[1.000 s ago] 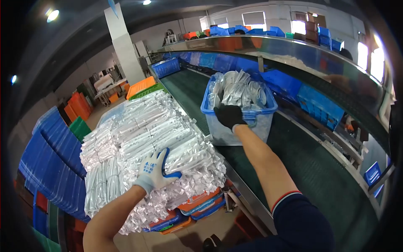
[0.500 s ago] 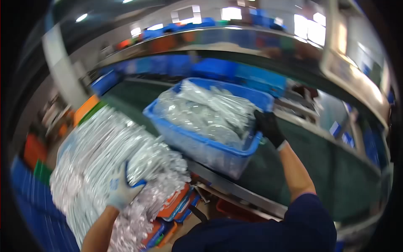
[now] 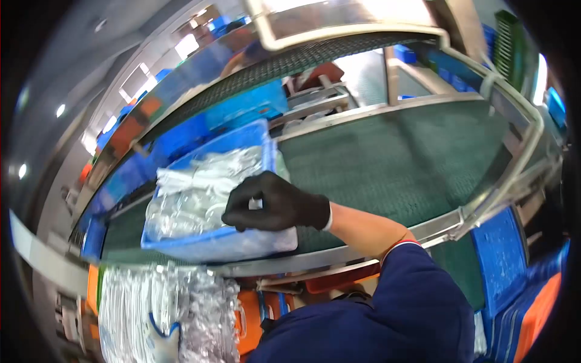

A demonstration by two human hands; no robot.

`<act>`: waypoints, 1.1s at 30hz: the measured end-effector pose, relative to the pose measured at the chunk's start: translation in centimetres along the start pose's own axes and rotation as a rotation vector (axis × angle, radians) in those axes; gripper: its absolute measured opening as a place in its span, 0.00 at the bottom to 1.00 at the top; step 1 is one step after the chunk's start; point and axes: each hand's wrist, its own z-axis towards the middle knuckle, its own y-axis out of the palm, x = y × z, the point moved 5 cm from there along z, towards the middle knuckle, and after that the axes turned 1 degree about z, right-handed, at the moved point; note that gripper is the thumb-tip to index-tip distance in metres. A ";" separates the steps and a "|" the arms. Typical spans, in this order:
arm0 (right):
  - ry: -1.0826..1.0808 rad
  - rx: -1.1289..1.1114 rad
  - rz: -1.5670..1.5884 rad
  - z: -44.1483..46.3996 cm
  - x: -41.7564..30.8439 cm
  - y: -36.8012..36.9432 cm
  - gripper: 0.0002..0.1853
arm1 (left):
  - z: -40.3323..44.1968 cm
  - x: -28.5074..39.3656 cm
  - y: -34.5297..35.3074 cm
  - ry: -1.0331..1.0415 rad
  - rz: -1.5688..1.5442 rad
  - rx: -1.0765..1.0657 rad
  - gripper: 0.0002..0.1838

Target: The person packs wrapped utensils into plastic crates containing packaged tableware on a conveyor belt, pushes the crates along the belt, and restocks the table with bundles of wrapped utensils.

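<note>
A blue plastic crate point(image 3: 272, 241) stands on the green conveyor belt, filled with clear plastic-wrapped packets point(image 3: 212, 172). My right hand point(image 3: 272, 202), in a black glove, is over the crate's near right part with its fingers curled and thumb drawn in. Whether anything is pinched in the fingertips is hidden. Below the belt, at lower left, lies a big stack of clear plastic-wrapped packets point(image 3: 136, 302). On top of that stack rests my left hand point(image 3: 163, 343), in a white and blue glove, thumb and fingers apart, partly cut off by the lower frame edge.
The green conveyor belt point(image 3: 387, 157) runs to the right, edged by a metal rail point(image 3: 436, 233). An upper shelf line point(image 3: 302, 54) crosses above it. Blue bins point(image 3: 242, 112) stand behind the crate. Orange and blue crates point(image 3: 538, 314) are stacked at lower right.
The view has swung to the right and tilted. My right hand has shifted from the crate's right end to over its near side, fingers now curled. My left hand stays on the stack.
</note>
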 end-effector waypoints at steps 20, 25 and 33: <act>-0.448 -1.019 -0.393 8.6 5.2 38.7 0.62 | -7.9 2.4 -10.1 -0.227 0.008 -0.153 0.42; -0.464 -1.018 -0.610 7.2 3.4 38.3 0.56 | -4.7 -2.6 -9.8 -0.202 0.113 0.035 0.41; -0.417 -0.761 -0.581 3.6 1.8 30.9 0.38 | -1.3 -4.2 -7.6 -0.056 0.289 -0.001 0.47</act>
